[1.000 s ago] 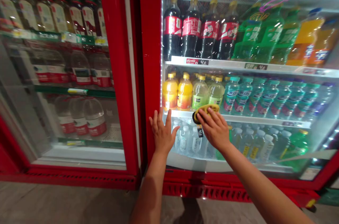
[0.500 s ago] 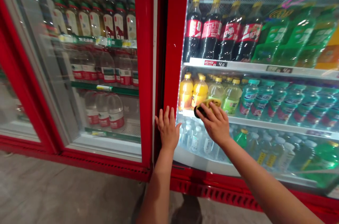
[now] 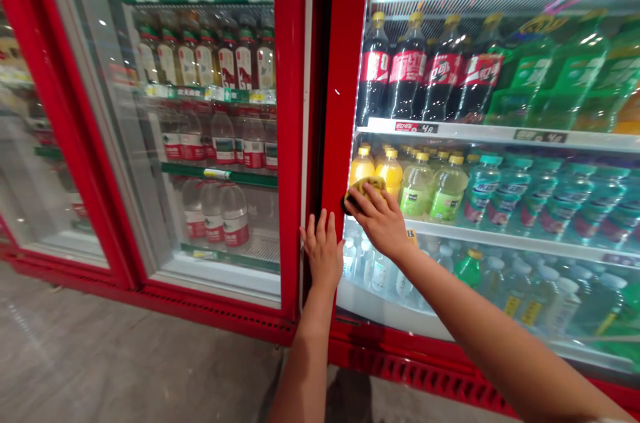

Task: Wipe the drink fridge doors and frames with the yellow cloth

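My right hand (image 3: 383,219) presses a yellow and black cloth (image 3: 369,193) against the glass door (image 3: 440,239) of a red drinks fridge, close to the door's left edge. Its fingers lie bent over the cloth, in front of the yellow juice bottles (image 3: 389,169) behind the glass. Lower and to the left, my left hand (image 3: 323,253) rests with fingers spread on the red door frame (image 3: 337,143). Nothing is in that hand.
Cola bottles (image 3: 376,69), green soda bottles (image 3: 575,69) and teal-capped bottles (image 3: 483,186) fill the shelves behind the glass. To the left stands a second red-framed fridge (image 3: 290,143) with water bottles (image 3: 235,216). Grey floor (image 3: 150,356) runs below.
My right hand has slid the cloth leftward over the glass, to the edge by the red frame. The left hand stays on the frame. The view has shifted slightly left and up.
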Tool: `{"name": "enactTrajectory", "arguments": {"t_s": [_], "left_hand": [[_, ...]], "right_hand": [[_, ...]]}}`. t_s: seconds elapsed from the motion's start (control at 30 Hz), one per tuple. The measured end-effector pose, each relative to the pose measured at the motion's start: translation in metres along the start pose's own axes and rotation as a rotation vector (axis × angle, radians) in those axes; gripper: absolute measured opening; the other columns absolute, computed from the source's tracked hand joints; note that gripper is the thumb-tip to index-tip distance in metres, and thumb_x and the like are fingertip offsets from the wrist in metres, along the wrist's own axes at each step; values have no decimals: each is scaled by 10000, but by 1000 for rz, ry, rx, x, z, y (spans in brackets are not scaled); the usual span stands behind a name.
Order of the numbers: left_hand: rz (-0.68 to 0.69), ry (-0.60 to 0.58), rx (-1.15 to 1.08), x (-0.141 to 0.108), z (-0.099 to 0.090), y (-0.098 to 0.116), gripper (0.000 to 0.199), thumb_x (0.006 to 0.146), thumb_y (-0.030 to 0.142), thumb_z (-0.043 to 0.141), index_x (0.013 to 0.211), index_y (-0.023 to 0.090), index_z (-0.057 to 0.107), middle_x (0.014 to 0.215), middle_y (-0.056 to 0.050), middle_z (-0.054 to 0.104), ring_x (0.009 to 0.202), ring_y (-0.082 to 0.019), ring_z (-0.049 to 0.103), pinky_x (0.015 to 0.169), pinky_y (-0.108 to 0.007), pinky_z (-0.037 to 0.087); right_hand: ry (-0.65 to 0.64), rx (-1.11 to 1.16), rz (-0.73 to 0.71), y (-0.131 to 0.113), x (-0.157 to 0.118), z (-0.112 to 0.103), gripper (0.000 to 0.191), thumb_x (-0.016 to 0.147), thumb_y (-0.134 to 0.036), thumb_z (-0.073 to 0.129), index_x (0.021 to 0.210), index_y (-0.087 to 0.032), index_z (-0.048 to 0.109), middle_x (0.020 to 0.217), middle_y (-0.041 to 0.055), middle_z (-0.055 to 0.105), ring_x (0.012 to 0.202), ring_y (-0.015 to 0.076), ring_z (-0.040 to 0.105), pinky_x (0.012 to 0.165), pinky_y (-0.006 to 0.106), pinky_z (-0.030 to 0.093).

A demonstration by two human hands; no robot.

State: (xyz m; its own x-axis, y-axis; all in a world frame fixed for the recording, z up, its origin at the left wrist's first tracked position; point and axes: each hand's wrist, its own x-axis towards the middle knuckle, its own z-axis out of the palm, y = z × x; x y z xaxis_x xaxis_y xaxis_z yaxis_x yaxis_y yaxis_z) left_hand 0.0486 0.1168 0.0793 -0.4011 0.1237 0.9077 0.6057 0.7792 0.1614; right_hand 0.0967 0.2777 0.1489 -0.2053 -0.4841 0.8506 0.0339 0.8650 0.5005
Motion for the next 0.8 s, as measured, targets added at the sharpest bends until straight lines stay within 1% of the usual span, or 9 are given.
{"name": "enactTrajectory", "arguments": {"t_s": [0.1,0.17,0.27,0.33,0.47,0.5,0.63,0.7,0.8], "left_hand": [[1,14,-4,0,1,-1,674,883,201,687,1517,160,463,1590,-163,454,1518,-381,332,1233,-655,261],[17,16,-4,0,1,-3,635,900,211,669,1504,157,480,1583,-162,463,1519,-375,335,1237,-653,255],[37,4,-5,-2,-1,-6,585,927,221,633,1492,161,495,1572,-161,479,1524,-358,332,1245,-648,240],[41,-4,-2,-3,-2,-8,580,926,222,633,1487,155,499,1566,-167,485,1525,-358,330,1247,-649,234],[41,13,6,-5,-3,-8,572,920,220,635,1476,171,508,1561,-172,490,1519,-357,342,1241,-653,247],[41,24,6,-5,-2,-8,565,919,219,635,1468,172,513,1555,-174,495,1514,-356,353,1240,-649,255],[49,74,-14,-7,-1,-11,438,913,231,639,1344,162,603,1499,-181,546,1476,-364,410,1228,-640,297],[53,83,-24,-7,-3,-14,374,910,226,637,1278,161,634,1478,-182,559,1464,-368,422,1219,-647,311],[56,73,-29,-7,-7,-17,391,907,226,643,1290,150,621,1478,-192,548,1472,-376,404,1210,-659,317]], "right_hand": [[29,17,86,2,10,3,373,999,-197,576,1351,-313,620,1533,11,551,1473,266,430,1165,460,345],[9,42,9,1,5,4,381,999,-196,577,1365,-296,614,1525,17,560,1471,260,434,1170,459,353],[-38,90,-201,6,-4,2,375,997,-173,570,1356,-268,621,1497,8,589,1438,239,477,1182,451,373],[-57,119,-246,15,1,3,396,992,-155,569,1369,-267,610,1501,10,585,1446,232,467,1194,456,375],[-10,116,-41,25,28,7,422,1003,-200,581,1414,-291,573,1545,42,537,1509,253,373,1218,493,339],[-4,116,-34,23,32,9,411,1006,-207,578,1408,-293,579,1537,41,546,1509,250,373,1217,489,345],[-55,124,-344,10,31,12,305,1011,-229,573,1300,-267,662,1456,-3,624,1434,207,478,1184,433,426],[-78,108,-453,9,35,13,259,1012,-256,577,1241,-277,694,1440,-31,635,1407,193,508,1178,423,445],[-84,69,-381,16,54,13,293,1018,-238,557,1279,-305,674,1464,-40,615,1424,205,493,1175,448,450]]}}
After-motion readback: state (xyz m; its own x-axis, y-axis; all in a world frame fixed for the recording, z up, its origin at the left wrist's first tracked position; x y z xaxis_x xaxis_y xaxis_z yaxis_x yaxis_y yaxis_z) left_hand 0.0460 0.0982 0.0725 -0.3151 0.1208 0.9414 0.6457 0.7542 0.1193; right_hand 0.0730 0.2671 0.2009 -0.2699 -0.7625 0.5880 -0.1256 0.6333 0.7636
